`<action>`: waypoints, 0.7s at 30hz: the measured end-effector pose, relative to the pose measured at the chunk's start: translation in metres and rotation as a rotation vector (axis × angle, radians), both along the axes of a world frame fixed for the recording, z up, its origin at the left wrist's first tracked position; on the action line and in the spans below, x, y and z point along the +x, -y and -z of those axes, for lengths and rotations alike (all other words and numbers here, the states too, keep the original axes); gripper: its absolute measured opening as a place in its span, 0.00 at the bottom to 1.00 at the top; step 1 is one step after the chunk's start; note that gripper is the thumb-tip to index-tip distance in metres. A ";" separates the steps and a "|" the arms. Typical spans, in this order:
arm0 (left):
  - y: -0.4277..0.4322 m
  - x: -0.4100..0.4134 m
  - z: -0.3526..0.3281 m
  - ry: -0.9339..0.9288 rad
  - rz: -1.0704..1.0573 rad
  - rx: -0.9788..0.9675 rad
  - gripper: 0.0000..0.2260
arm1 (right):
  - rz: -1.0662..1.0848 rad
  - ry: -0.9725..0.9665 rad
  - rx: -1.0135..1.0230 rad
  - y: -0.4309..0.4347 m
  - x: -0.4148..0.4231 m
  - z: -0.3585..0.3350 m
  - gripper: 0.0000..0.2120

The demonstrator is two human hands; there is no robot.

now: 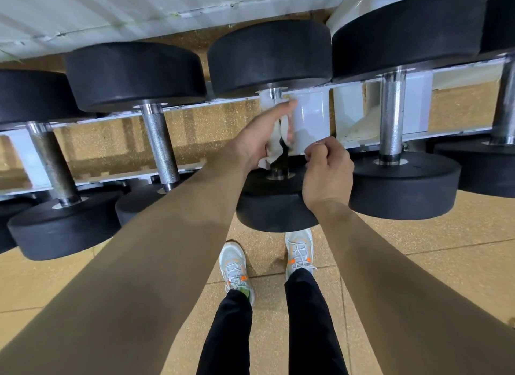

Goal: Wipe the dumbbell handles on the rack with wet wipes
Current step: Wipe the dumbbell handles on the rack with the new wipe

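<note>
Several black dumbbells with steel handles lie across a white rack [312, 115]. My left hand [264, 134] is wrapped round the handle of the middle dumbbell [267, 56], with a white wet wipe [278, 134] between palm and handle. Only the handle's top end [275, 94] shows above my fingers. My right hand [327, 168] hovers just right of it, over the near weight head [274, 204], fingers curled with the tips pinched together; I cannot tell whether it holds anything.
Neighbouring handles stand at left [160, 146] and right [391, 115], another further left [53, 165]. Behind the rack runs a white corrugated wall [111, 9]. My feet in white shoes [237, 271] stand on tan speckled floor tiles below the rack.
</note>
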State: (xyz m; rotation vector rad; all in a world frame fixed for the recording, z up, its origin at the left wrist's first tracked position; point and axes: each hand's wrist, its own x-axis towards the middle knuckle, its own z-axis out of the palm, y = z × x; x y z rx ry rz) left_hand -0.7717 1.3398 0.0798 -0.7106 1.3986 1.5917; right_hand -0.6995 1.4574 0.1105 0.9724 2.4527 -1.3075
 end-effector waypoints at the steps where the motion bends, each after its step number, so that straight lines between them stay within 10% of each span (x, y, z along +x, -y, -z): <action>1: 0.002 0.007 0.002 0.023 0.019 0.016 0.16 | 0.003 0.001 0.002 0.000 -0.001 0.000 0.12; 21: -0.019 -0.013 -0.007 -0.062 -0.202 -0.238 0.25 | 0.008 -0.061 0.029 -0.001 0.001 0.003 0.17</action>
